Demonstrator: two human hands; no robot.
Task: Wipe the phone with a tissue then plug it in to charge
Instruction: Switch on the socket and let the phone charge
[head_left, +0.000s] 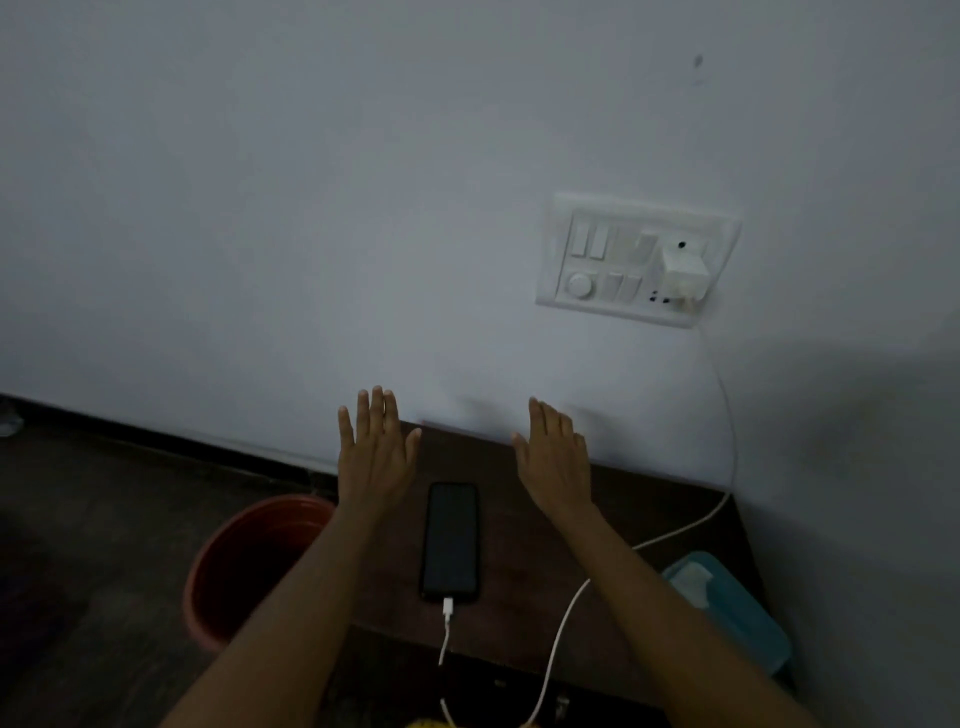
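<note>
Red bucket (244, 566) stands left of the table (524, 587). Left hand (375, 457) and right hand (557, 457) hover flat, fingers extended, holding nothing. Between them, the phone (451, 541) lies face-up on the table, white charging cable (566, 608) inserted, running to the wall charger (684, 270).

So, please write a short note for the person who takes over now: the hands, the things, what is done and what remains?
Left hand: open, flat, holds nothing, raised left of the phone.
Right hand: open, holds nothing, raised right of the phone.
Phone: lies face up on the dark table, screen dark, between the hands.
Cable: white, plug seated in the phone's near end; it runs up to the charger in the wall socket panel.
Done: the phone is plugged in. No tissue is visible, so the wiping cannot be confirmed.
Left: perhaps check that it charges; the screen shows nothing.
</note>
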